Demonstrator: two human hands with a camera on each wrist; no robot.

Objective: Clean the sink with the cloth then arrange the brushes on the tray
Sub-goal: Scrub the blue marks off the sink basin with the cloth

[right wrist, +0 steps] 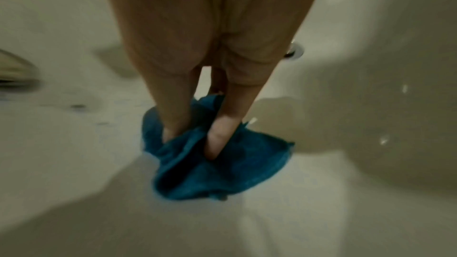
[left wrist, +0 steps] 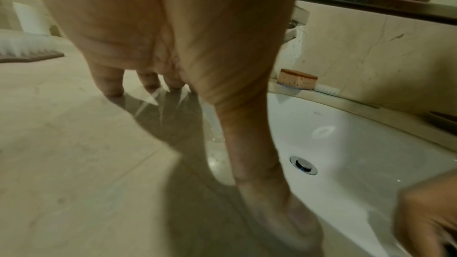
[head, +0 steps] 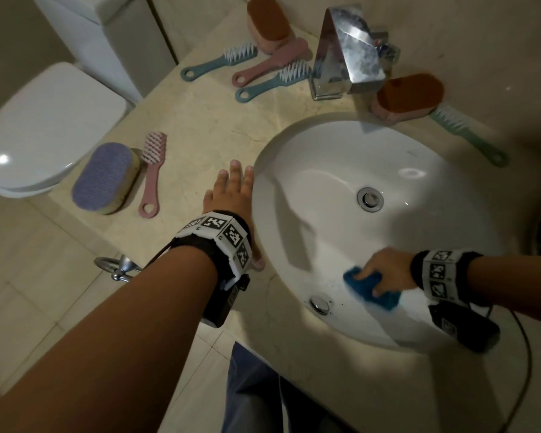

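- You are on the first step: wiping the sink [head: 341,157] with the cloth [head: 372,290]. The brushes are not arranged yet, and no tray shows in any view.
- Your right hand [head: 384,268] presses the bunched blue cloth against the near wall of the basin, just beside the small round overflow fitting [head: 319,304]. In the right wrist view your fingers [right wrist: 222,134] dig into its folds, so the hand is grasping the cloth.
- Your left hand [head: 231,195] lies flat on the counter [head: 200,120] at the sink's left rim, fingers straight and spread, holding nothing; it seems to brace you.
- Dark specks sit on the basin wall near the cloth; the next move likely calls for sweeping over them, then on toward the drain [head: 370,198].
- The brushes lie scattered on the counter: a pink brush [head: 150,179] beside a purple scrubber [head: 105,178] on the left, more by the tap [head: 347,48], and a green brush [head: 463,132] on the right.
- Your right forearm comes in from the right; your left reaches straight forward.
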